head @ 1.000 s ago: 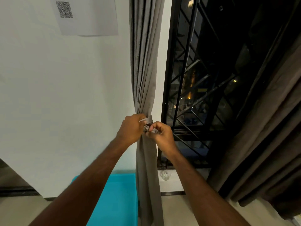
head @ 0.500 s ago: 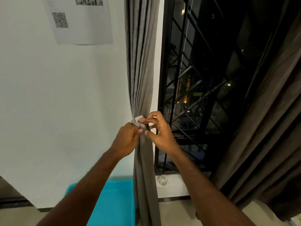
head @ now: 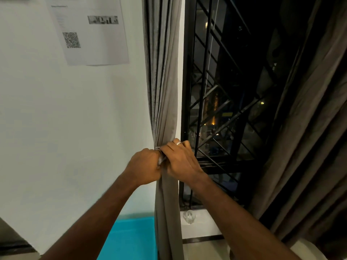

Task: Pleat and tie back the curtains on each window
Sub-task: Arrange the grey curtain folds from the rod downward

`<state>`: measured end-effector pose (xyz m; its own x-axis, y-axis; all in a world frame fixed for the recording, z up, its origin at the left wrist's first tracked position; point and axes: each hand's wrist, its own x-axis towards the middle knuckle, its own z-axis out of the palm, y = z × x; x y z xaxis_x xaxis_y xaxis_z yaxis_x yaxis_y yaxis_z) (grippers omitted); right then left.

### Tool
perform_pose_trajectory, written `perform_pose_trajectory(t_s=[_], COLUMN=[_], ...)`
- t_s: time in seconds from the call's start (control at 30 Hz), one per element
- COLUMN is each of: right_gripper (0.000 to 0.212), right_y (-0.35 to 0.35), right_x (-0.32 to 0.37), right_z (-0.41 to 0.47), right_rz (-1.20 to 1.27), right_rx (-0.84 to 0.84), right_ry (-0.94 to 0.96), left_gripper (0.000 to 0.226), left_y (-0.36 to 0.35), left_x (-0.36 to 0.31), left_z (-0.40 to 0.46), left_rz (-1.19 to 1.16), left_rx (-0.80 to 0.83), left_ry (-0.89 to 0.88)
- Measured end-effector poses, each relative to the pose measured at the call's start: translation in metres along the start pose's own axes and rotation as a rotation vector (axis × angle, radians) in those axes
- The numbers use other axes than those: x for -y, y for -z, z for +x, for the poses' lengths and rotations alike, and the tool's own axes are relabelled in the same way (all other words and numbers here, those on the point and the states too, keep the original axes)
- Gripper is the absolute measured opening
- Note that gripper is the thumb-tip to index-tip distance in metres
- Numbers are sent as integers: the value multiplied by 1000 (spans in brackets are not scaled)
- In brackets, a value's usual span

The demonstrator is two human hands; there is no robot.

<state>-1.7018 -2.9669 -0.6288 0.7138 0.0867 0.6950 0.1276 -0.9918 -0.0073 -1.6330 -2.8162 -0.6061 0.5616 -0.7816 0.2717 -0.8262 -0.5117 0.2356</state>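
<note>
A grey curtain [head: 164, 81] hangs gathered into narrow pleats left of the window. At waist height a pale tie-back band [head: 161, 158] wraps the bundle. My left hand [head: 145, 167] grips the band and the pleats from the left, fingers curled around them. My right hand [head: 180, 160] presses against the same spot from the right, its fingers bent over the band, a ring on one finger. Most of the band is hidden between my hands. A second, darker curtain [head: 309, 147] hangs loose on the right side of the window.
A black window grille [head: 212, 109] with dark night outside stands behind the curtain. A printed sheet [head: 88, 30] with a QR code is stuck on the white wall. A small glass [head: 189, 216] sits on the sill. A turquoise surface [head: 129, 239] lies below.
My hands have closed together over the tie-back; the right hand's fingers, spread half a second ago, now fold over the band. The view has tilted up.
</note>
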Motion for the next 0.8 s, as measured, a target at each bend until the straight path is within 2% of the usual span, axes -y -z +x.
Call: perform_pose_trajectory(t_s=[0.13,0.23,0.33,0.37,0.43,0.5,0.6,0.63,0.7,0.77,0.8], right_gripper=[14,10,12,12,15,19,30,29,29,46,48], right_y=[3,4,7,7,3,2,2,-1,-6,-8,-6], right_x=[-5,-11,-22,-25,-29,-27,-19,-18,-14,-4,0], right_z=[3,0,3,4,1,-6,-18,-22,-29,-37,-38], right_rz=[56,146,286,307,391,567,625,588,572,637,671], right_rx=[111,209,307,314,251,63,-200,-218,-140,-34,5], right_ry=[-23,-11,-59,-52,-41,-181,-431,-465,-493,-537,-567], left_gripper=[25,23,42,42,26,11,15,19,23,23,23], left_y=[-7,-17,-26,-29,-30,-32,-36,-37,-35,-31,-28], left_x=[7,7,5,5,5,10,19,20,17,15,14], left_z=[2,2,0,1,4,6,8,9,11,12,12], left_rz=[-115,-178,-231,-266,-369,-439,-525,-562,-645,-713,-749], left_rx=[-90,-77,-129,-154,-208,-280,-259,-226,-159,-105,-79], left_ry=[-33,-54,-157,-163,-116,-39,61,88,107,95,102])
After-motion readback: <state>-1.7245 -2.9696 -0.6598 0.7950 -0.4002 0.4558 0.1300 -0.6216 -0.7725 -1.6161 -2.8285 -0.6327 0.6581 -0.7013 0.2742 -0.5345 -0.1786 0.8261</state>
